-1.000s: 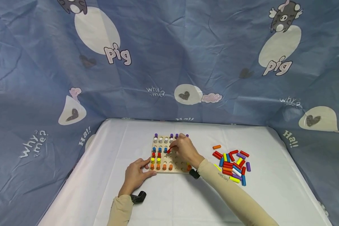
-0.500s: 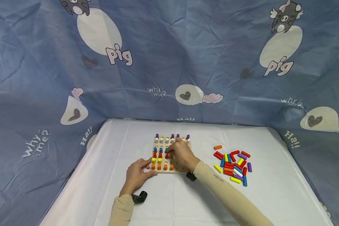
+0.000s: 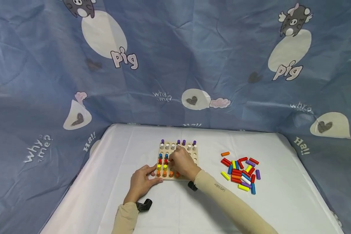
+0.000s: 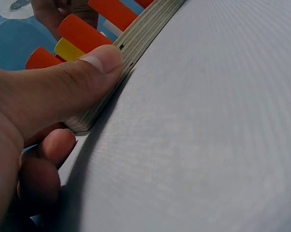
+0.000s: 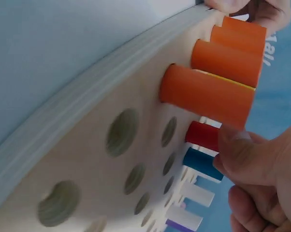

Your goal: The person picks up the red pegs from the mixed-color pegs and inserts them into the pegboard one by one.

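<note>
A wooden pegboard [image 3: 196,157] lies on the table with rows of purple, white, blue, red, yellow and orange pegs standing in it. My left hand [image 3: 141,180] grips its near left corner; in the left wrist view the thumb [image 4: 99,63] lies along the board's edge. Over the middle of the board, my right hand [image 3: 183,162] pinches a red peg [image 5: 203,136] by its top. That peg's lower end meets the board beside a blue peg [image 5: 202,163]. In the head view the hand hides the red peg and some holes.
To the right of the board lies a loose pile of several coloured pegs [image 3: 237,173], with an orange peg [image 3: 225,153] apart from it. A white cloth [image 3: 163,208] covers the table. A blue printed curtain [image 3: 152,65] encloses the back and sides.
My right hand has moved slightly left and down with the red peg, which went from a tilt above the board to standing at a hole. The left hand keeps its hold.
</note>
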Motion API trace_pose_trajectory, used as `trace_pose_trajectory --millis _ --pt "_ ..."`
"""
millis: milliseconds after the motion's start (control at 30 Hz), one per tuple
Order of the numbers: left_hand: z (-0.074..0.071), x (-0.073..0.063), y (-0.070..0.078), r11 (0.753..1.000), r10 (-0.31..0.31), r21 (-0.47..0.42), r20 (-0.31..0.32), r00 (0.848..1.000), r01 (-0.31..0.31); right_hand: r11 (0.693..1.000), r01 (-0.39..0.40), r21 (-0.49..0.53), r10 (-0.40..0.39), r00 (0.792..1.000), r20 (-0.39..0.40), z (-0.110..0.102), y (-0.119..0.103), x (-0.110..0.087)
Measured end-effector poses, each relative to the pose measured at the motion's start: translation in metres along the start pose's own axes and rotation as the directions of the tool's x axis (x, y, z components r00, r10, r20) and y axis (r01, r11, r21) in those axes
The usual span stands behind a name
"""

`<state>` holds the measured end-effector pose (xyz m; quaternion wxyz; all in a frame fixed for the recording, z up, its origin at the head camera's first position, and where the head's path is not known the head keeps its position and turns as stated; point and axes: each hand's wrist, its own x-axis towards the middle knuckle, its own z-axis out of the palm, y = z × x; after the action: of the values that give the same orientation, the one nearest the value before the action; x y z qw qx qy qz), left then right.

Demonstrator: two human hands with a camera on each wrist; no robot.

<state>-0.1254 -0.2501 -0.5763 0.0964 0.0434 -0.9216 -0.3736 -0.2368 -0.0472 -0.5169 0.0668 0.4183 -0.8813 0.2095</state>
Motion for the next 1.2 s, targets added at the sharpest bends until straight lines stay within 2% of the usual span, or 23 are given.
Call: trace_pose_trajectory --millis 167,267,500,767,967,1200 --pt "0.0019 -0.0006 0.0012 1.000 -0.003 0.005 0.000 1.000 0.003 0.997 -0.062 0.043 0.061 0.998 0.029 -0.0027 0.0009 0.0015" --pt "0.0012 -0.0007 0.0017 1.000 -0.004 0.009 0.001 1.000 0.004 0.996 -0.070 0.048 0.068 0.997 0.033 -0.0048 -0.0010 0.0021" --pt "0.0014 -0.0001 0.0006 1.000 0.002 0.012 0.001 1.000 -0.002 0.998 -0.066 0.001 0.066 0.998 0.003 -0.0056 -0.0045 0.0022" --pt "0.0015 0.0006 0.0005 1.000 -0.029 0.002 0.014 0.999 0.029 0.997 -0.073 0.030 0.073 0.997 -0.009 -0.0051 -0.0024 0.0004" --pt "-0.0001 -0.0005 0.0012 1.000 -0.020 0.002 0.010 1.000 0.020 0.996 -0.080 0.039 0.080 0.997 -0.022 -0.0033 -0.0046 -0.0008" --pt "0.0005 -0.0011 0.0017 1.000 -0.011 0.001 0.004 1.000 0.011 0.998 -0.064 0.001 0.064 0.997 -0.042 -0.0013 -0.0024 -0.0032"
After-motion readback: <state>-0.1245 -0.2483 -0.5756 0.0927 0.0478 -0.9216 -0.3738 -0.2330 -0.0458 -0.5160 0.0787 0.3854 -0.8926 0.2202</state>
